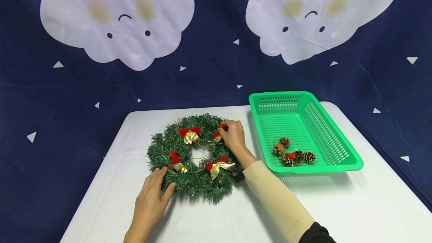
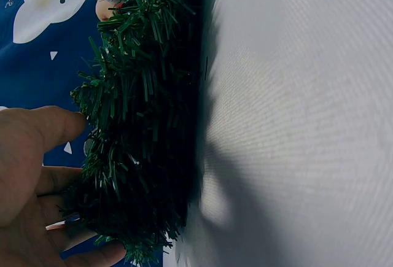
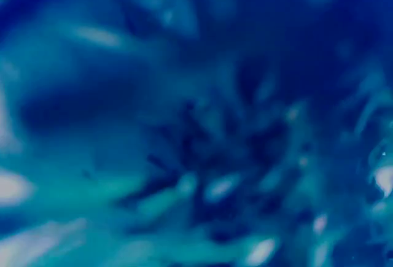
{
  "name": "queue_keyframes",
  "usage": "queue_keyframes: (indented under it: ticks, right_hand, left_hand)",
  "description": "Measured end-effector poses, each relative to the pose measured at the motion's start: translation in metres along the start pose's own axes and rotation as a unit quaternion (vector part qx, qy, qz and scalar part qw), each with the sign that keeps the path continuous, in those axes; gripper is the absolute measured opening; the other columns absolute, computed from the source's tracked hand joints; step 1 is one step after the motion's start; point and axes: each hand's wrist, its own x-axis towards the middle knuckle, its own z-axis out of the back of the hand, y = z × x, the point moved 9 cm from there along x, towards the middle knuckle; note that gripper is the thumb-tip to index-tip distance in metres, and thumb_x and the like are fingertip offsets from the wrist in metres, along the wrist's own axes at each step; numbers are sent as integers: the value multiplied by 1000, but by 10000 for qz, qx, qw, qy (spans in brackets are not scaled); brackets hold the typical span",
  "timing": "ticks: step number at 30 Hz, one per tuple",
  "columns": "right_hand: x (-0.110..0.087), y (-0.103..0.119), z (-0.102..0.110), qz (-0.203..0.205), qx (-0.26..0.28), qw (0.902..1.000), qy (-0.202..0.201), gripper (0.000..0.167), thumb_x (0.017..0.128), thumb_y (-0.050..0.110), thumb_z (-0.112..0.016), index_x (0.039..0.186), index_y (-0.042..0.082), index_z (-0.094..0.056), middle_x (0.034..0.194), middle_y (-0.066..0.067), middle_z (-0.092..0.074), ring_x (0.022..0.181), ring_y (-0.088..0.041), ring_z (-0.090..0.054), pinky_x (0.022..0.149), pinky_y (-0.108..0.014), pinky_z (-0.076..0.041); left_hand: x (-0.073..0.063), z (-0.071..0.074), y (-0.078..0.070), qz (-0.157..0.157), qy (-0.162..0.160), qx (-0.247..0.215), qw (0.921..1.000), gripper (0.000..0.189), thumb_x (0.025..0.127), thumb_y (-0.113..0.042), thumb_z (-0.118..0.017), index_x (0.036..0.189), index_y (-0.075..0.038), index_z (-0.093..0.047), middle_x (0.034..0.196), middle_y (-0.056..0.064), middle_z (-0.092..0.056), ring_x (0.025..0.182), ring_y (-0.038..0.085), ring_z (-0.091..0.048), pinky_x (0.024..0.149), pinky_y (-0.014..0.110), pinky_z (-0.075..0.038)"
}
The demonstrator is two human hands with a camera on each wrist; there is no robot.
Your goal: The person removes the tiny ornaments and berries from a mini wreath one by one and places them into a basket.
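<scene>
A green wreath lies on the white table, dressed with several red bows with gold ribbon, such as the bow at its upper left. At the upper right side, my right hand pinches a small red ornament between thumb and fingers, just above another red and gold bow. My left hand rests on the lower left edge with fingers spread and loosely bent; the left wrist view shows its thumb against the needles. Close, blurred needles fill the right wrist view, hiding the right fingers.
To the right of the wreath stands a green plastic basket with perforated walls. Inside its near left corner lie several pine cones and a red piece. Behind the white table hangs a dark blue cloth with clouds.
</scene>
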Motion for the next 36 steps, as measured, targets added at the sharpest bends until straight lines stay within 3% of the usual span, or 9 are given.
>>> queue_keyframes:
  ticks: [16,25,36]
  right_hand:
    - [-9,23,23,118,867,9961,-133,26,85,22,-69,107,9,-70,107,-8,-69,97,-27,-57,87,-44,-48]
    - [-15,28,37,39,1219,9925,3,29,86,25,-69,110,10,-69,108,-8,-69,98,-27,-57,85,-44,-48]
    - [-17,28,64,54,1600,9870,-113,25,83,22,-71,105,10,-71,106,-10,-71,100,-28,-60,83,-43,-50]
  left_hand:
    - [1,1,0,8,12,-32,10000,56,88,-31,-65,134,-3,-51,133,18,-56,128,33,-46,94,56,-46]
    - [0,-1,1,63,108,-44,9999,56,89,-32,-64,135,-3,-50,134,18,-55,129,33,-45,94,57,-46]
    - [-1,-1,1,13,61,-45,10000,56,88,-31,-64,135,-4,-50,134,18,-55,128,34,-46,92,57,-47]
